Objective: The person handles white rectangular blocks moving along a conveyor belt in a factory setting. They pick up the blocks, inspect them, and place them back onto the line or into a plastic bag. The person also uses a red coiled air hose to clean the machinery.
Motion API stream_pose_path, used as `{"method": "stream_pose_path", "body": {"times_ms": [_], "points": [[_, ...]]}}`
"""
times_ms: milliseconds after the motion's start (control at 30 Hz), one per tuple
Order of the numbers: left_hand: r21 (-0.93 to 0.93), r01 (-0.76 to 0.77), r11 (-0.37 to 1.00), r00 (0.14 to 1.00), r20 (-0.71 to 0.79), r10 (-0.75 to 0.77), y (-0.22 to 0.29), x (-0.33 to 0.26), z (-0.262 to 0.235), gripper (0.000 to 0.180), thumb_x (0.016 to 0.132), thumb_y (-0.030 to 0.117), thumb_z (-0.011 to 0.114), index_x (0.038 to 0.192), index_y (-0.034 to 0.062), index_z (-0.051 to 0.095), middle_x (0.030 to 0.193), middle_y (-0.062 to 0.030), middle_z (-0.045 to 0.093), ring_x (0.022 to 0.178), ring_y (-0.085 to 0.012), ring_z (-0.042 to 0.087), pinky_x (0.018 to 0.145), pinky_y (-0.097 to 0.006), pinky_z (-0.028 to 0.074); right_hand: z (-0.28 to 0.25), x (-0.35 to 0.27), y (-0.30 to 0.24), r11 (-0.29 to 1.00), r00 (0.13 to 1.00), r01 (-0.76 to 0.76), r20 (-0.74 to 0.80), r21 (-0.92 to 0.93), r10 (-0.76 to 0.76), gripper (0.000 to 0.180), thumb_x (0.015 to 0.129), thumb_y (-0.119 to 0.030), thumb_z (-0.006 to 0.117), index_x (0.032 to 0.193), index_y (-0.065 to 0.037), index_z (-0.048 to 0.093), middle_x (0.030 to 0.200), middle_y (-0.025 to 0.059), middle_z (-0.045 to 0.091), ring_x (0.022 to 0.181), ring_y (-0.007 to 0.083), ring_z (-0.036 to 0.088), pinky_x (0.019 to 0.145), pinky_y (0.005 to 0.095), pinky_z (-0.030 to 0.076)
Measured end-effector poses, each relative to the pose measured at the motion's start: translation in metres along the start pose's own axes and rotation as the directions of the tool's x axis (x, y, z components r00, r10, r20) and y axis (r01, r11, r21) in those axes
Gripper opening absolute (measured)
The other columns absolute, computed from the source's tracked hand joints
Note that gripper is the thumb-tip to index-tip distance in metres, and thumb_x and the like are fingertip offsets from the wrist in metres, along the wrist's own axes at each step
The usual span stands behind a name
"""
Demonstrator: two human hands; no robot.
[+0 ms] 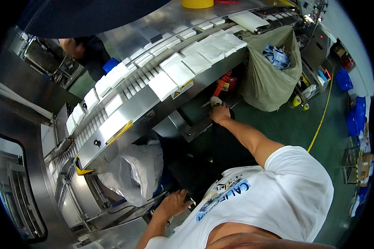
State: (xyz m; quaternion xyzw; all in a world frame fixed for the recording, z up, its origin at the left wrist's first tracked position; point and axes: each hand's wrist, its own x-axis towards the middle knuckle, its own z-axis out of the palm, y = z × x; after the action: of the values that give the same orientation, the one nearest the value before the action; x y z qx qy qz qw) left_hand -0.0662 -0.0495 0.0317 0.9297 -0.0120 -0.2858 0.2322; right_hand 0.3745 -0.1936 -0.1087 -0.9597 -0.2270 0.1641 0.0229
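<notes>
My right arm reaches forward to a low metal frame (pixel 191 128) under the conveyor. There my right hand (pixel 220 113) is closed, with its fingers curled against a small grey-white piece (pixel 215 101). An orange coiled hose (pixel 223 82) runs down to that piece. What it is exactly is too small to tell, and part of it hides behind my fingers. Near my body, my left hand (pixel 173 205) is held with fingers extended and thumb apart, holding nothing. It is beside a metal edge, just below a clear plastic bag (pixel 141 170).
White folded packs (pixel 180 72) lie along the curved roller conveyor (pixel 131 89). A large olive sack (pixel 270 83) with blue-white scraps stands at right. Another person's blurred hand (pixel 75 49) shows beyond the conveyor. Blue bins (pixel 353 118) line the right wall. Yellow-edged corners (pixel 84 171) stick out nearby.
</notes>
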Motion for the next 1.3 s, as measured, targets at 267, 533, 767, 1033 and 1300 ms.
{"method": "stream_pose_path", "body": {"times_ms": [267, 533, 767, 1033, 1300], "points": [[-0.066, 0.066, 0.996, 0.994, 0.094, -0.059, 0.001, 0.001, -0.006, 0.068, 0.101, 0.051, 0.061, 0.143, -0.0016, 0.053, 0.129, -0.0232, 0.068, 0.115, -0.0421, 0.068, 0.099, -0.048, 0.056, 0.006, 0.005, 0.002, 1.0, 0.999, 0.008, 0.04, -0.005, -0.008, 0.052, 0.102, -0.04, 0.049, 0.124, 0.002, 0.071, 0.132, 0.0252, 0.068, 0.133, 0.0451, 0.054, 0.102, 0.0519, 0.052], [-0.139, 0.011, 0.99, 1.0, 0.023, -0.008, -0.005, 0.003, 0.003, 0.065, 0.1, 0.046, 0.062, 0.14, -0.0039, 0.053, 0.119, -0.0279, 0.067, 0.109, -0.0427, 0.068, 0.093, -0.05, 0.056, 0.036, 0.023, 0.012, 0.999, 0.992, 0.003, -0.127, -0.047, -0.009, 0.043, 0.102, -0.039, 0.054, 0.116, -0.004, 0.074, 0.119, 0.0198, 0.074, 0.111, 0.04, 0.07, 0.092, 0.0508, 0.056], [-0.139, 0.03, 0.99, 0.999, 0.035, -0.026, -0.005, 0.007, 0.009, 0.06, 0.097, 0.042, 0.068, 0.134, -0.0042, 0.056, 0.114, -0.026, 0.068, 0.105, -0.0444, 0.07, 0.089, -0.051, 0.057, 0.041, 0.025, 0.011, 0.98, 0.976, 0.077, -0.186, -0.183, -0.112, 0.048, 0.103, -0.043, 0.051, 0.118, -0.002, 0.072, 0.122, 0.0207, 0.072, 0.119, 0.0373, 0.066, 0.11, 0.0522, 0.045], [-0.138, -0.01, 0.99, 0.998, -0.069, 0.0, -0.011, 0.007, 0.021, 0.054, 0.096, 0.043, 0.069, 0.122, -0.0037, 0.06, 0.108, -0.0257, 0.071, 0.101, -0.0429, 0.071, 0.087, -0.049, 0.058, 0.03, 0.019, 0.01, 0.965, 0.981, 0.135, -0.104, -0.223, -0.161, 0.05, 0.103, -0.042, 0.051, 0.116, 0.002, 0.072, 0.124, 0.0239, 0.069, 0.119, 0.0412, 0.063, 0.104, 0.052, 0.051], [-0.151, 0.046, 0.988, 0.996, 0.085, -0.033, -0.004, 0.005, 0.0, 0.063, 0.1, 0.045, 0.065, 0.139, -0.0026, 0.053, 0.117, -0.0256, 0.067, 0.112, -0.0442, 0.066, 0.094, -0.053, 0.055, 0.039, 0.02, 0.013, 0.985, 0.978, 0.074, -0.184, -0.153, -0.102, 0.05, 0.103, -0.043, 0.051, 0.119, 0.001, 0.071, 0.124, 0.0238, 0.069, 0.121, 0.0424, 0.061, 0.1, 0.0538, 0.053]]}}
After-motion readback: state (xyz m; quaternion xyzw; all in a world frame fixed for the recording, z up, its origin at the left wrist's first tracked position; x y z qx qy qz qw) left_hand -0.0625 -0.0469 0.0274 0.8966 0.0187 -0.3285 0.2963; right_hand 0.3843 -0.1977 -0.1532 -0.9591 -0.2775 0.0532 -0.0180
